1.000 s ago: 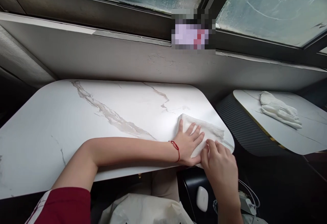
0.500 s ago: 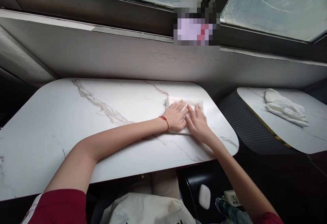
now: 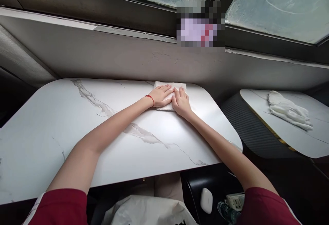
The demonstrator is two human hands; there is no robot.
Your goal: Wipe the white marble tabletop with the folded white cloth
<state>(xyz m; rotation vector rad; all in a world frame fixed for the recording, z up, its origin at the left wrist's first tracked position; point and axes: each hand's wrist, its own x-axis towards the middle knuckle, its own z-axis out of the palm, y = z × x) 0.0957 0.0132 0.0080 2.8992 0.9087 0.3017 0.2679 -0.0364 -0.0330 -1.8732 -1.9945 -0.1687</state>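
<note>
A folded white cloth (image 3: 177, 85) lies on the white marble-patterned table (image 3: 64, 122), close to its far edge by the wall. Flat on the left part of the cloth rests my left hand (image 3: 161, 95), its fingers stretched out; a red string bracelet (image 3: 150, 97) circles that wrist. My right hand (image 3: 182, 103) presses on the cloth's right part, palm down with fingers extended. The fingers of both hands nearly meet at the middle. Much of the cloth is covered by the hands.
To the right, a second marbled table (image 3: 259, 105) carries a crumpled white cloth (image 3: 289, 110). Wall and windows (image 3: 277, 9) rise behind. Below the near edge are a white rounded case (image 3: 206, 200), a bottle (image 3: 227, 211), a power strip (image 3: 235, 200) and a pale bag (image 3: 146, 211).
Both hands have slid the cloth away from me and to the left, toward the table's far edge. Both arms now reach further out.
</note>
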